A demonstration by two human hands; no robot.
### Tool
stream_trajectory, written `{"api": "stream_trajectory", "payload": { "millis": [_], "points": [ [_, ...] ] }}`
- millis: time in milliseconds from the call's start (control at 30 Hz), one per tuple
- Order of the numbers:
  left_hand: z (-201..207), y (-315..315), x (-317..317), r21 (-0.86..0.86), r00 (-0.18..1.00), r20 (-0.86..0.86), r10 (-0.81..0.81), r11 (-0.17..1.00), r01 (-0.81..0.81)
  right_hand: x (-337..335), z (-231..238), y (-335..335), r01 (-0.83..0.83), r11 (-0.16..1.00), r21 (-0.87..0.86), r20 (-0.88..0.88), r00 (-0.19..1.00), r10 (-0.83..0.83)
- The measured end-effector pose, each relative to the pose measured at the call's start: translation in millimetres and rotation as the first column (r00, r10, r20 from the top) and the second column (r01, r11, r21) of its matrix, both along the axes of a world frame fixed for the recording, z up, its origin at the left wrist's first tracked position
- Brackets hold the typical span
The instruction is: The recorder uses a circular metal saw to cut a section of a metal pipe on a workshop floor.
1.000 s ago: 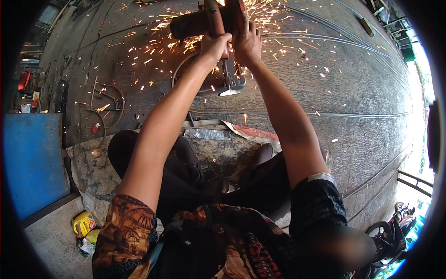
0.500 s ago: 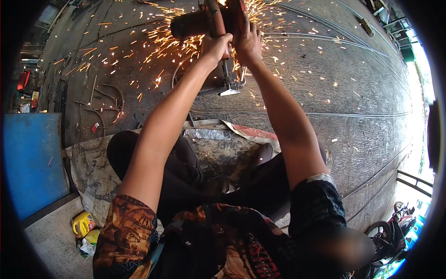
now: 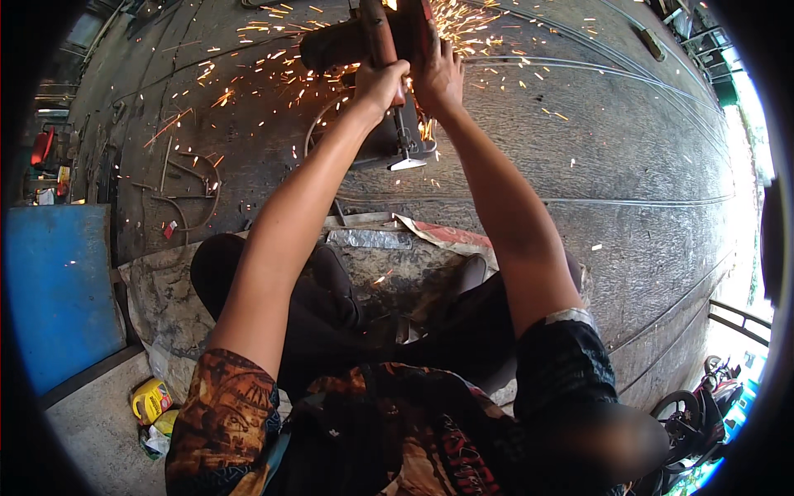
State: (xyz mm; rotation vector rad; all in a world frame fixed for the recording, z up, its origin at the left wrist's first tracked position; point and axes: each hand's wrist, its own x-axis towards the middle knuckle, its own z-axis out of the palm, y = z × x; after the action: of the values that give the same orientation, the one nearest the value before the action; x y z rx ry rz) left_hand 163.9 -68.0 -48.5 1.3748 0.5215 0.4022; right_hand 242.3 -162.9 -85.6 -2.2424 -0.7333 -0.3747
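Observation:
At the top centre is a metal cut-off saw with a dark motor body (image 3: 331,45) and a red blade guard (image 3: 427,21). My left hand (image 3: 380,87) is closed around its reddish handle (image 3: 379,37). My right hand (image 3: 440,81) lies against the guard's right side, fingers stretched forward. Below the hands shows the saw's dark base (image 3: 380,149), with a clamp screw (image 3: 403,132) ending in a pale metal handle (image 3: 408,164). Orange sparks (image 3: 471,29) fly out on both sides of the saw. The cutting point is hidden behind the saw and my hands.
Bent metal rods (image 3: 194,186) lie on the dark floor to the left. Long thin rods (image 3: 579,70) stretch across the right. A worn sheet (image 3: 165,277) is under my legs. A blue panel (image 3: 62,289), a yellow container (image 3: 150,401) and a motorcycle (image 3: 699,409) stand around.
The saw has shifted very slightly left with my left hand on its handle. The sparks are thinner on the left side now. My right hand stays nearly in place.

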Motion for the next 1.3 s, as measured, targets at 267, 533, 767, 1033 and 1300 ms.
{"api": "stream_trajectory", "payload": {
  "millis": [267,533,767,1033,1300],
  "points": [
    [-1,2,-1,-0.005,1.000,-0.019,0.005,1.000,-0.005,-4,6,-1,-0.014,1.000,-0.019,-0.034,0.999,0.013],
    [-1,2,0,-0.024,1.000,-0.007,-0.006,1.000,0.006,-3,2,-1,-0.021,1.000,0.013,0.016,1.000,0.021],
    [-3,2,0,-0.046,1.000,0.022,-0.019,0.999,0.020,-5,6,-3,-0.021,1.000,-0.003,-0.003,1.000,0.021],
    [-1,0,-4,-0.027,1.000,-0.022,-0.020,0.999,0.019,-9,10,-4,-0.031,0.998,-0.050,-0.040,0.999,0.029],
    [-9,4,0,-0.019,1.000,0.001,0.006,1.000,-0.006,-6,3,-2,-0.024,1.000,0.016,0.019,1.000,0.023]
  ]
}}
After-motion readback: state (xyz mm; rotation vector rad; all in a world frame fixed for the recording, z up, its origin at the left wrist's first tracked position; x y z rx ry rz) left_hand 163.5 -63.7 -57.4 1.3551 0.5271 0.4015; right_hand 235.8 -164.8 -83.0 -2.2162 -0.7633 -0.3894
